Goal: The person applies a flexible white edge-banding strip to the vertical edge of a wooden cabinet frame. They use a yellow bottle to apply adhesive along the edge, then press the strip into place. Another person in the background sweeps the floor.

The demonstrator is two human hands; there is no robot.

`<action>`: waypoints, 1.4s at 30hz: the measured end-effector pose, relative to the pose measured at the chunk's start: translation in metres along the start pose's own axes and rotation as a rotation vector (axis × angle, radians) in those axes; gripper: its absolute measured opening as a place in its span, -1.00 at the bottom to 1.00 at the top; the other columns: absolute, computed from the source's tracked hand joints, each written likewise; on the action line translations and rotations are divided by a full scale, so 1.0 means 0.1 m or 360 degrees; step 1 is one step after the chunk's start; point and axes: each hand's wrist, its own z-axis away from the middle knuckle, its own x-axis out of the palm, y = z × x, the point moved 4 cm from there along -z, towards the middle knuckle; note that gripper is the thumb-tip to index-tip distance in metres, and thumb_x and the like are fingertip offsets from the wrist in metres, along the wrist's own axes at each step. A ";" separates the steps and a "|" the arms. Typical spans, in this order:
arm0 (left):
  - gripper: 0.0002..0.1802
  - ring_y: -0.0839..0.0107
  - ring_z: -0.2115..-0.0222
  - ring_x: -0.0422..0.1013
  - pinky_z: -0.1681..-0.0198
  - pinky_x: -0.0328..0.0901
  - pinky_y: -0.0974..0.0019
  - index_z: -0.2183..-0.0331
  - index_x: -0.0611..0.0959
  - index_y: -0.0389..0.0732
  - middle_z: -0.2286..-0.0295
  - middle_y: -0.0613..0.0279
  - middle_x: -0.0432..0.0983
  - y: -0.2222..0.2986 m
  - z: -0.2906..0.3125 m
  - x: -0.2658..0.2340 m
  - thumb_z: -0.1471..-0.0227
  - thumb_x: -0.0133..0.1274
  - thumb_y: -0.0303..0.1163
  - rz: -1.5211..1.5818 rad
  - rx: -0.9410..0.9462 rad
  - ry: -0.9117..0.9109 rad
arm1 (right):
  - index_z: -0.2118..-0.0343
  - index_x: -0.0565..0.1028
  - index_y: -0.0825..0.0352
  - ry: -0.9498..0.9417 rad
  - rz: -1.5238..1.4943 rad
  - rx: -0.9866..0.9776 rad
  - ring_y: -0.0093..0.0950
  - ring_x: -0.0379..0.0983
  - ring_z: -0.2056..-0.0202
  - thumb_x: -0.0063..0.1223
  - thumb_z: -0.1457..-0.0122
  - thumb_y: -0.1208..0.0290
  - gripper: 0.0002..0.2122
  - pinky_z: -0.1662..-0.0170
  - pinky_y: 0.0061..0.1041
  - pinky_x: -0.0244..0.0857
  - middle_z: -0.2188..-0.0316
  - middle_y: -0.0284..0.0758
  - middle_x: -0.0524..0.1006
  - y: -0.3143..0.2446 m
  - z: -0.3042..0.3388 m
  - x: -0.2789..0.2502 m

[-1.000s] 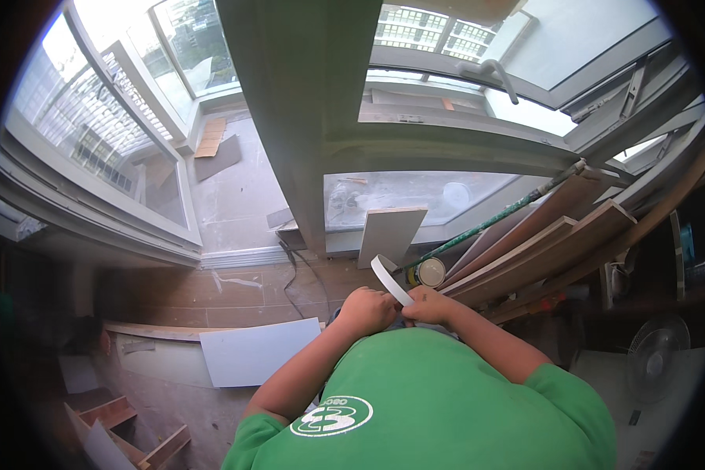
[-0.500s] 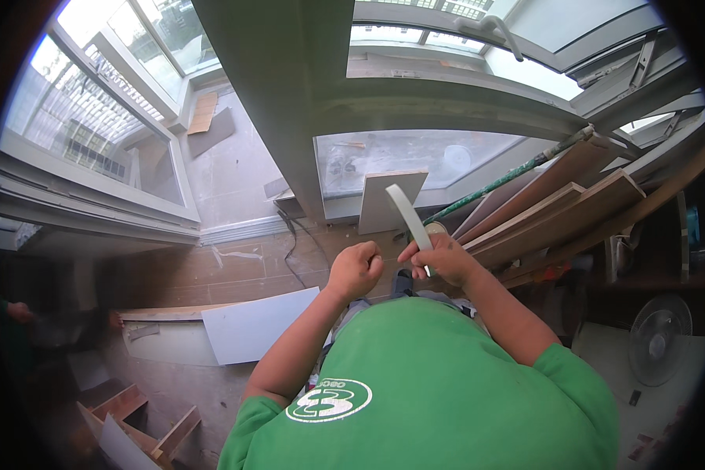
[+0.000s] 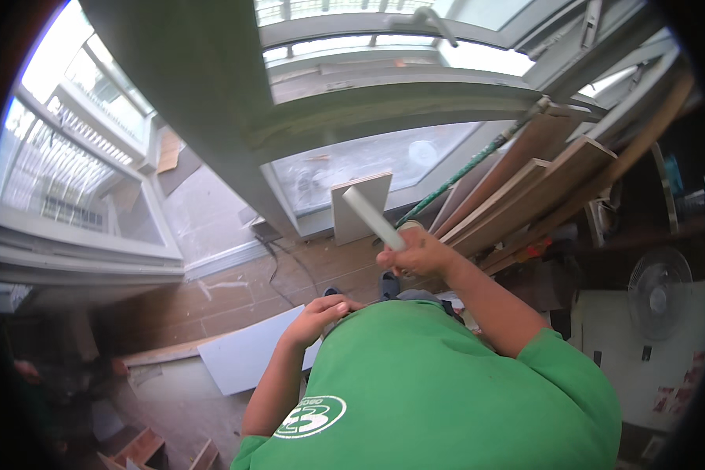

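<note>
In front of my body, my right hand (image 3: pixel 417 252) is closed around one end of a pale, whitish-green band (image 3: pixel 372 216), which slants up and to the left. Whether it is a single strip or a roll seen edge-on I cannot tell. My left hand (image 3: pixel 327 313) rests at my waist by the hem of the green shirt (image 3: pixel 439 376). Its fingers are stretched out against the waist, their tips partly hidden, and I see nothing held. Beyond the band, a small pale board (image 3: pixel 352 223) leans upright against the window frame.
Long wooden boards (image 3: pixel 525 196) and a green pole (image 3: pixel 478 164) lean at the right. A white panel (image 3: pixel 247 352) lies at the lower left. Dark cables (image 3: pixel 274 262) run over the floor. A fan (image 3: pixel 658 294) stands far right. Another person's hand (image 3: pixel 27 370) shows at the left edge.
My left hand has dropped from near the band to my waist, its fist loosened. The band has tilted further left in my right hand. The whole view has shifted.
</note>
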 end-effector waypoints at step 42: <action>-0.67 0.48 0.35 0.53 0.21 0.41 0.41 0.10 0.62 -0.30 0.40 0.29 0.60 -0.19 -2.19 2.11 -0.19 0.12 -0.26 -0.0917 -0.0292 -0.0297 | 0.42 0.59 0.20 0.0692 0.1582 -0.0652 -0.26 0.51 0.21 0.08 -0.01 0.39 -0.90 0.09 -0.24 0.30 0.38 -0.28 0.53 0.92 1.78 -1.85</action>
